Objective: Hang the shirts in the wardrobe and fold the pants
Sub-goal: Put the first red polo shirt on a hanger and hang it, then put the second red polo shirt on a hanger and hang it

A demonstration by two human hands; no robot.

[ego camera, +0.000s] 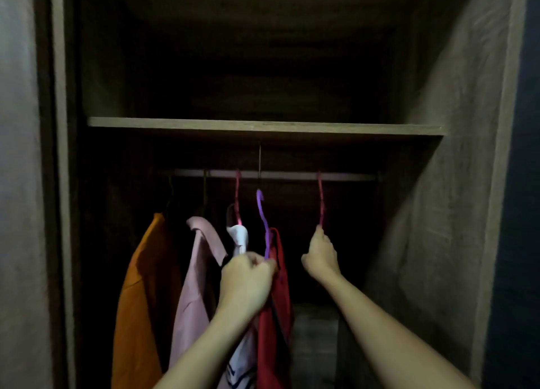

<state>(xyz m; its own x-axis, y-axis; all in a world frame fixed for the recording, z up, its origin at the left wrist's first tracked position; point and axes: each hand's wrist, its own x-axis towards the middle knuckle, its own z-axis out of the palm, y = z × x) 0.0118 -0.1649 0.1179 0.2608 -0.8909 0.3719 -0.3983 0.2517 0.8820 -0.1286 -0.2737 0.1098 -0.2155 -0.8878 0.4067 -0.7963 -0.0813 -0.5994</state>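
Red shirt (276, 315) hangs from a purple hanger (263, 216) whose hook sits just below the wardrobe rail (292, 175), not over it. The left grip (247, 283) is curled round the hanger's neck at the shirt's collar. Further right, the right grip (321, 257) pinches the lower end of a pink hanger (320, 198) hooked on the rail. Left of the red shirt, a white shirt (240, 239), a pink shirt (198, 271) and an orange shirt (140, 301) hang in a row under a wooden shelf (263, 125).
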